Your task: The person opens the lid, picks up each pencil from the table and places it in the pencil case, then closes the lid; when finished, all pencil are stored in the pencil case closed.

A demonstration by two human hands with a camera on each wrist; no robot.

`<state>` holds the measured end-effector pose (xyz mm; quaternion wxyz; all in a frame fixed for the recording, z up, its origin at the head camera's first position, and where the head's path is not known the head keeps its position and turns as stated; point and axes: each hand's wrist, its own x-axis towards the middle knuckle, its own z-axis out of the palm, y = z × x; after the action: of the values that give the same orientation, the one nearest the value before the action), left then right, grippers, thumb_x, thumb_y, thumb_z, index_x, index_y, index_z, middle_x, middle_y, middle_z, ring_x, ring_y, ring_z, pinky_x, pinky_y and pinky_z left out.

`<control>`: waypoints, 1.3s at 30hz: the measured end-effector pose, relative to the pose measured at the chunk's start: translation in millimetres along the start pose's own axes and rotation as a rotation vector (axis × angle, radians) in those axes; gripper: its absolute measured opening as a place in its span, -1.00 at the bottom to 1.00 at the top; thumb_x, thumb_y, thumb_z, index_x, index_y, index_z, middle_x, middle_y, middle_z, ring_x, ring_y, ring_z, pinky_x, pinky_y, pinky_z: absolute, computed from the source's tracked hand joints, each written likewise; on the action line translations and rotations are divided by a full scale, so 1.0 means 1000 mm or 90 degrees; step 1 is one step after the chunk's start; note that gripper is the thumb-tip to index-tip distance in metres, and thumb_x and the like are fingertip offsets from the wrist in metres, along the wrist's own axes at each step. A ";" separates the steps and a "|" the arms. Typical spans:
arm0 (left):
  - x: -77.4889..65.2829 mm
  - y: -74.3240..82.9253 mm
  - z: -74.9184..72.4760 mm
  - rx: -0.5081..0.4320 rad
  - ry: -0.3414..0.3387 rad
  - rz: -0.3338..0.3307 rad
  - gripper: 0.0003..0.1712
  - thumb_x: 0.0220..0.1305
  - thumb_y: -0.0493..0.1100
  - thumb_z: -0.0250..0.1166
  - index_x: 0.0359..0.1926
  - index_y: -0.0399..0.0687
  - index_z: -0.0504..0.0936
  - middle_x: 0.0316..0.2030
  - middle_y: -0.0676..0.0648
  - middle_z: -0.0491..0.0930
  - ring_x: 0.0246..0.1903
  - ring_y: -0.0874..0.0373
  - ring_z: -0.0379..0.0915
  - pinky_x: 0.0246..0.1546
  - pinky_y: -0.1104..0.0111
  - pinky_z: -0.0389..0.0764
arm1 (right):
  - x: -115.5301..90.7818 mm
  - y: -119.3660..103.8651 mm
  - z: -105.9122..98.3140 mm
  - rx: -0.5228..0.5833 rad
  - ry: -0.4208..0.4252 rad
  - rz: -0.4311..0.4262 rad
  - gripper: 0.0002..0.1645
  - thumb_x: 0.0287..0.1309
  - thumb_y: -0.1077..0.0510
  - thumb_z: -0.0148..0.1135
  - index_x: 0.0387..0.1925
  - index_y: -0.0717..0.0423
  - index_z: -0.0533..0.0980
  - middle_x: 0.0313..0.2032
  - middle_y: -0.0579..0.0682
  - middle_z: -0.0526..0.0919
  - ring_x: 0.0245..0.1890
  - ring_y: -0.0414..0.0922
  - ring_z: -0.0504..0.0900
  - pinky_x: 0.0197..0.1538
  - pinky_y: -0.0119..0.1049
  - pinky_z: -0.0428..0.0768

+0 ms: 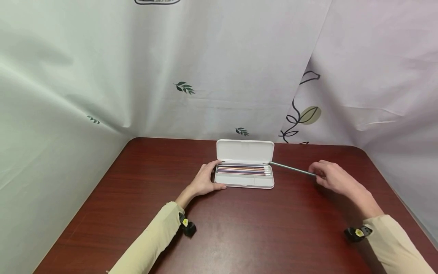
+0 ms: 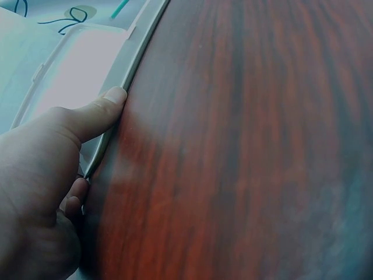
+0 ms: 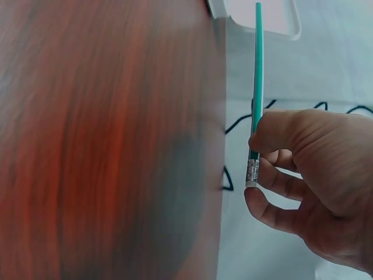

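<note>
A white pencil case (image 1: 245, 182) lies on the table with its lid raised at the back. Several pencils (image 1: 241, 169) in different colours lie side by side in its rear compartment, their eraser ends to the right. My left hand (image 1: 204, 180) grips the case's left end, thumb (image 2: 105, 114) along the front edge and fingers round the far side. Over to the right, my right hand (image 1: 332, 177) pinches a green pencil (image 3: 259, 70) close to its eraser end. That pencil slants up and left, its far end appearing beside the case's right hinge corner in the head view.
A dark red wooden table (image 1: 239, 228) carries the case near its back edge. Pale cloth (image 1: 222, 68) with printed leaves hangs behind and at both sides. Each wrist wears a small black camera.
</note>
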<state>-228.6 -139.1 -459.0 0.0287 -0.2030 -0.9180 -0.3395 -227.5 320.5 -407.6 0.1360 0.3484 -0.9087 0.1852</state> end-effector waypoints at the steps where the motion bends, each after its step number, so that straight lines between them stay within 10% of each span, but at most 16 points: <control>1: 0.000 0.000 0.000 -0.001 0.001 0.001 0.06 -0.10 -0.03 0.65 0.41 -0.12 0.33 0.15 -0.14 0.49 0.00 -0.03 0.31 0.04 0.13 0.39 | 0.003 -0.002 0.000 0.001 -0.001 -0.002 -0.56 -0.25 0.53 0.36 -0.32 0.03 0.57 -0.46 -0.25 0.40 -0.47 -0.28 0.37 -0.43 -0.29 0.38; 39: 0.000 -0.003 0.001 -0.002 -0.006 -0.005 0.07 -0.09 -0.01 0.64 0.43 -0.09 0.32 0.12 -0.11 0.50 -0.01 0.00 0.30 0.03 0.15 0.39 | 0.083 -0.050 0.043 0.023 -0.080 -0.013 -0.66 -0.14 0.49 0.23 -0.32 0.09 0.62 -0.44 -0.15 0.47 -0.45 -0.17 0.42 -0.37 -0.22 0.43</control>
<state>-229.8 -140.5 -461.6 0.0230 -0.2012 -0.9184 -0.3400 -258.0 219.3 -402.6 0.0744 0.3710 -0.9084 0.1779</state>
